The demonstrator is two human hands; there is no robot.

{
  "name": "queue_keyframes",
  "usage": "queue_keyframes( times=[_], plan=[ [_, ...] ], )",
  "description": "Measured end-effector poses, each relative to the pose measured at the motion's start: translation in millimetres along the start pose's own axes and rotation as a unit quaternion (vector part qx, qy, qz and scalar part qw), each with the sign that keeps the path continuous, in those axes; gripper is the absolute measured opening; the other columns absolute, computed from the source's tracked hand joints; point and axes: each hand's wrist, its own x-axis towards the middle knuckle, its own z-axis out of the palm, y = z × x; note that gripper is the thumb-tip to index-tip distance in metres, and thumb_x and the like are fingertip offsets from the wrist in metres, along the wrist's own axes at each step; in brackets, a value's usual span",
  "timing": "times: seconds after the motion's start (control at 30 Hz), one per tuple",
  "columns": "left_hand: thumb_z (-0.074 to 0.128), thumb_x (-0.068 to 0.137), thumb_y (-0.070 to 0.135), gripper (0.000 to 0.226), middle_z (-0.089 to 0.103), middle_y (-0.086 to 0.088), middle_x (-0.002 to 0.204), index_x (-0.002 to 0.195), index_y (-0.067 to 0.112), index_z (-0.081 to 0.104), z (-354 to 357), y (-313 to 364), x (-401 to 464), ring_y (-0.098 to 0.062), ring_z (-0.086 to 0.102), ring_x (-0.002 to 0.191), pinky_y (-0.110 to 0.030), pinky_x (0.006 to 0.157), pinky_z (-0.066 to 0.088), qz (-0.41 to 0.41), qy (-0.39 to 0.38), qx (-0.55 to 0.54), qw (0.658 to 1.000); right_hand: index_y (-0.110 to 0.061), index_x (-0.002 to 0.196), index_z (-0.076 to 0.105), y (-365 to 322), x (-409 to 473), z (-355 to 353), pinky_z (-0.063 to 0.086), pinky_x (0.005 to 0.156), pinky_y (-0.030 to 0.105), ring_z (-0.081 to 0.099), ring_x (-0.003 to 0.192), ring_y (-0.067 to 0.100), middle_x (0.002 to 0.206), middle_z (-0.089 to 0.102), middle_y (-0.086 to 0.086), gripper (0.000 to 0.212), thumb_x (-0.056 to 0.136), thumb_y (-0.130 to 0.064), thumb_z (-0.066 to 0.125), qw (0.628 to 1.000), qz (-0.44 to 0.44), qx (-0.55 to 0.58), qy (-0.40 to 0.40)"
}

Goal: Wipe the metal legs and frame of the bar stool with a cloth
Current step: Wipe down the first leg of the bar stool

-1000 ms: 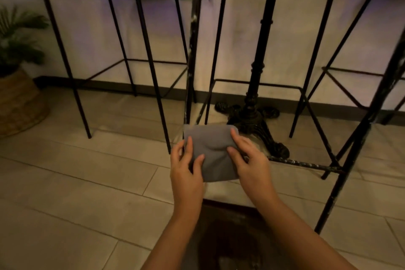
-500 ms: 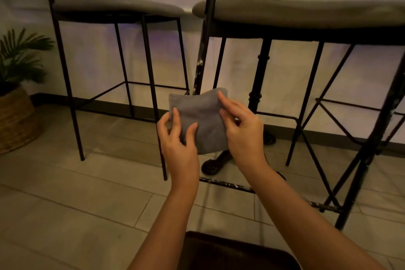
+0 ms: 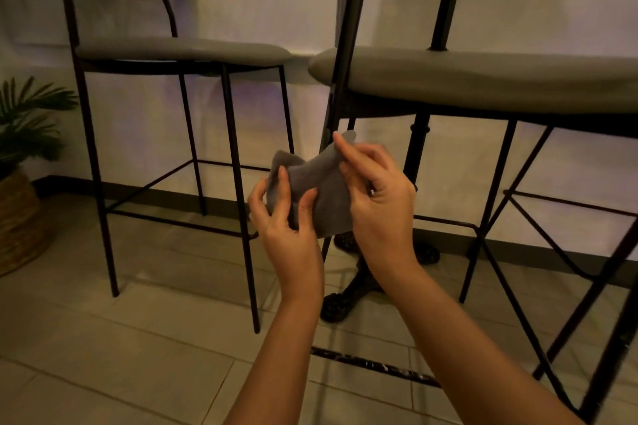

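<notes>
A grey cloth (image 3: 319,183) is held up in front of me by both hands. My left hand (image 3: 288,228) pinches its lower left edge, and my right hand (image 3: 378,197) grips its upper right corner. Right behind the cloth rises the black metal front leg (image 3: 348,45) of the near bar stool, whose grey seat (image 3: 483,76) spans the right side. That stool's low foot rail (image 3: 376,364) looks speckled and runs across the floor below my arms. I cannot tell whether the cloth touches the leg.
A second bar stool (image 3: 179,52) with an orange back stands at the left on thin black legs. A black cast-iron table base (image 3: 355,286) sits behind my hands. A potted plant in a woven basket (image 3: 17,217) is at the far left. Tiled floor lies below.
Both hands have risen with the cloth from near the floor to just under seat height, and my view has tilted up. The flat cloth is now bunched between the hands.
</notes>
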Motion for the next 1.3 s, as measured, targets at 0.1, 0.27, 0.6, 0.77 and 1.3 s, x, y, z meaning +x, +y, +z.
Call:
queue_keyframes(
  times=[0.1,0.27,0.6,0.77,1.3],
  plan=[
    [0.052,0.081,0.039,0.049,0.037,-0.004,0.131,0.128,0.032,0.043,5.7,5.9,1.7,-0.010,0.041,0.123,-0.019,0.100,0.042,-0.010,-0.011,-0.013,1.000,-0.009,0.121,0.057,2.1,8.5,-1.3,0.045,0.082,0.013,0.053,0.095,0.004,0.100,0.056,0.001,0.036,0.088,0.005,0.051,1.000,0.021,0.020,-0.001],
    [0.053,0.084,0.030,0.044,0.039,-0.002,0.122,0.127,0.026,0.048,4.7,24.2,2.2,0.002,0.047,0.109,-0.007,0.088,0.042,0.003,0.065,-0.050,0.997,-0.014,0.119,0.057,-18.3,24.9,-7.1,0.048,0.089,0.023,0.055,0.106,0.006,0.111,0.060,0.001,0.037,0.089,0.005,0.048,0.995,0.018,0.086,-0.054],
    [0.045,0.083,0.049,0.040,0.022,0.005,0.147,0.120,0.038,0.052,37.6,22.1,3.9,-0.018,0.021,0.130,-0.027,0.100,0.036,-0.045,0.052,0.063,0.996,-0.010,0.106,0.067,-8.6,45.5,-2.4,0.045,0.079,0.009,0.047,0.088,-0.006,0.100,0.047,-0.005,0.024,0.085,-0.003,0.059,0.996,-0.027,-0.089,-0.014],
    [0.041,0.089,0.049,0.047,0.048,0.003,0.127,0.131,0.028,0.046,48.4,36.6,12.6,-0.018,0.049,0.117,-0.042,0.090,0.050,0.032,0.008,-0.024,0.999,-0.009,0.106,0.067,-11.5,49.0,-7.4,0.040,0.080,0.004,0.048,0.088,-0.005,0.099,0.052,-0.001,0.023,0.085,-0.003,0.059,0.994,-0.018,-0.111,-0.018],
    [0.052,0.088,0.018,0.041,0.056,-0.005,0.106,0.129,0.011,0.049,65.5,39.6,42.8,-0.015,0.056,0.099,-0.032,0.088,0.051,0.122,0.013,-0.032,0.992,-0.017,0.131,0.048,-16.6,105.1,-28.3,0.018,0.110,0.053,0.018,0.139,0.032,0.149,0.031,0.001,0.046,0.094,-0.037,0.031,0.846,-0.224,-0.476,-0.088]
  ],
)
